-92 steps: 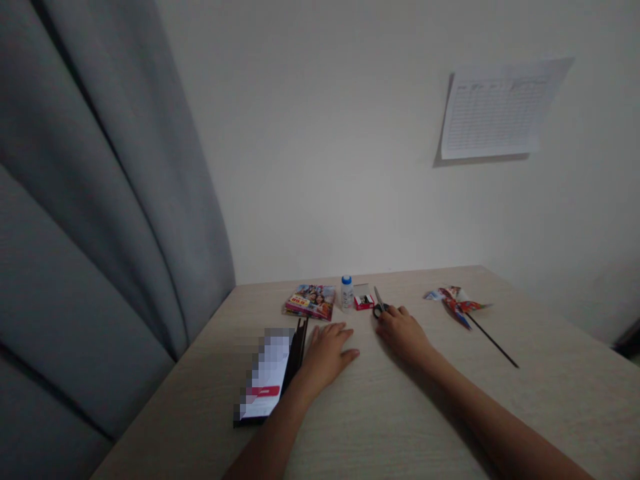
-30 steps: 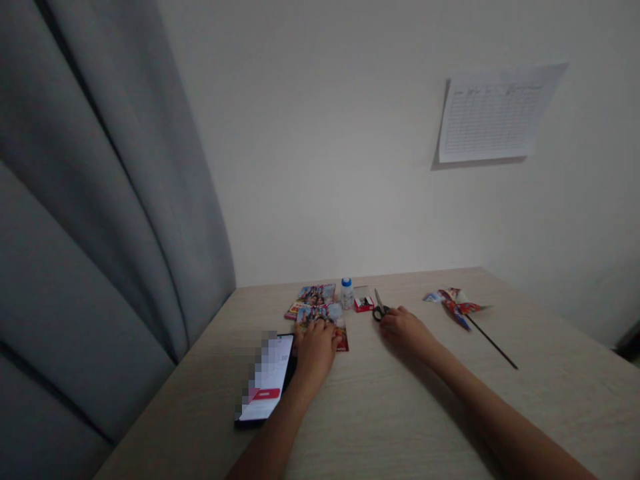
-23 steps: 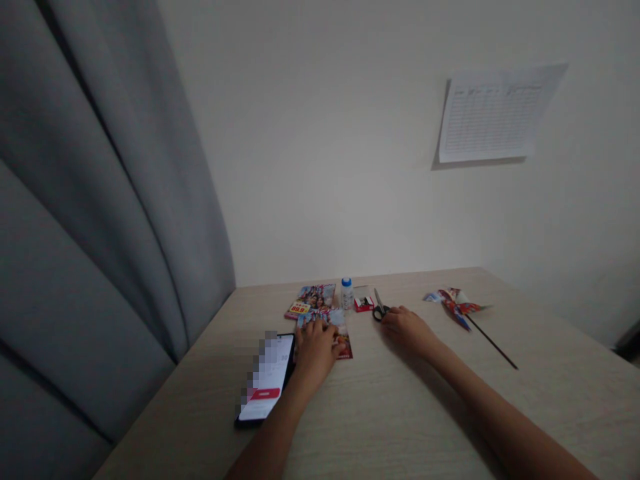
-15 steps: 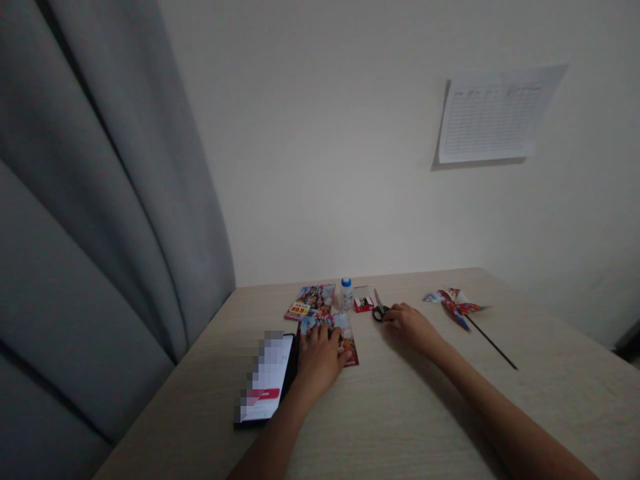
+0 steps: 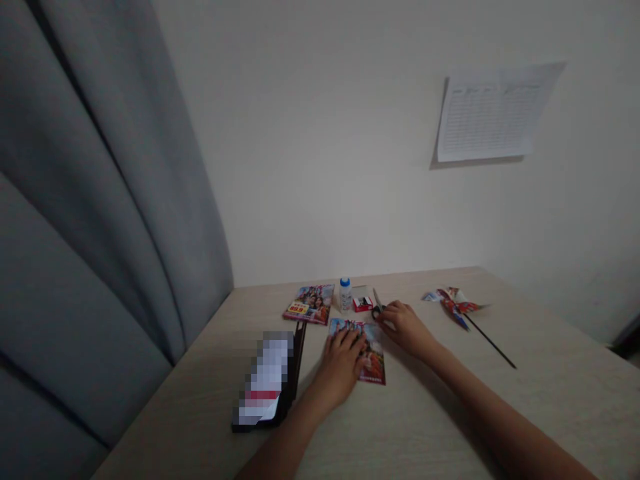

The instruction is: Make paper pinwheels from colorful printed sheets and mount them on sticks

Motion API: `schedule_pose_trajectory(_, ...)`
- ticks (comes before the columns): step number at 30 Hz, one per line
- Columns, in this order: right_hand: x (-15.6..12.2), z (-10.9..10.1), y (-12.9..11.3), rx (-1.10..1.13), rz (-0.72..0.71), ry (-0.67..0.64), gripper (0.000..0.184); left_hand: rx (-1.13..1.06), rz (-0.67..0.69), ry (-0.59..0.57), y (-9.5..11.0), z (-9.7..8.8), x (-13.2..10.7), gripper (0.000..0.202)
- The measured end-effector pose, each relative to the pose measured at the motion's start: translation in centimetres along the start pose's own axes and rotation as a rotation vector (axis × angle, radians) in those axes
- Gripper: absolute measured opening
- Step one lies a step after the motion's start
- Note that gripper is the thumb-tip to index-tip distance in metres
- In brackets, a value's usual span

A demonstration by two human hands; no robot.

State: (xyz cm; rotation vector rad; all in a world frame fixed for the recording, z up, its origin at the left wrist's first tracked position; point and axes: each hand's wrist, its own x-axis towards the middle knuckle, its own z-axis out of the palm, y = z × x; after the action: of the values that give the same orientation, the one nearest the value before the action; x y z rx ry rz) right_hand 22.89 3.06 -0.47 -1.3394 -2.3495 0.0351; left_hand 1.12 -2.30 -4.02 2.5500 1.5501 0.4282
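Glossy photo leaflet (image 5: 369,352) lies flat on the pale wood-grain table (image 5: 450,407), pinned by the left hand (image 5: 340,370), which is open with its fingers spread across the sheet's left half. The right hand (image 5: 405,328) sits just beyond it, loosely curled and close to the black finger loops of the scissors (image 5: 377,307); we cannot tell whether it is touching them, and we see no clear grip.

We would worry first about the leaflet's top edge, which is close to the scissors. If the sheet were pushed that way, it could catch the loops and swing the blades round toward the right hand's fingers. A careless knuckle could also knock the narrow white bottle with the blue cap (image 5: 345,293), which stands upright beside the small red-and-white box (image 5: 363,304), and tip it over.

A second leaflet (image 5: 309,304) lies close by, so the two glossy sheets could slide together and get mixed up. On the left, the phone (image 5: 265,380) sits near the left wrist, where a sideways sweep could nudge it toward the table edge by the grey curtain (image 5: 100,200). The dim light also makes the blade tips harder to judge.
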Motion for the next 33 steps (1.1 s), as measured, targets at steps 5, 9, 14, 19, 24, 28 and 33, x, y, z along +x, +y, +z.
schedule_pose_trajectory(5,-0.5,2.2,-2.3,0.034,0.021,0.022,0.025,-0.013,-0.050,0.050,-0.1,1.4,0.5,0.063)
schedule_pose_trajectory(9,-1.0,3.4,-3.2,-0.002,0.043,-0.013,0.027,0.076,-0.100,0.072,-0.2,1.6,0.1,0.063)
schedule_pose_trajectory(14,-1.6,3.3,-3.4,-0.094,0.038,-0.047,0.031,0.157,-0.083,0.032,-0.4,1.8,-0.3,0.061)
schedule_pose_trajectory(19,-2.5,2.5,-3.0,-0.137,0.017,-0.067,0.031,0.124,-0.076,-0.027,0.0,0.9,-0.5,0.064)
schedule_pose_trajectory(24,-3.1,3.2,-2.0,-0.065,-0.010,-0.017,0.045,0.072,-0.112,-0.001,0.8,-0.2,-0.3,0.058)
schedule_pose_trajectory(28,-3.4,4.0,-2.1,0.025,-0.056,-0.008,0.055,0.121,-0.081,0.040,0.8,0.3,-0.4,0.055)
schedule_pose_trajectory(33,-4.1,3.5,-3.0,0.113,-0.177,-0.129,0.054,0.151,-0.099,-0.003,0.4,0.8,-0.6,0.060)
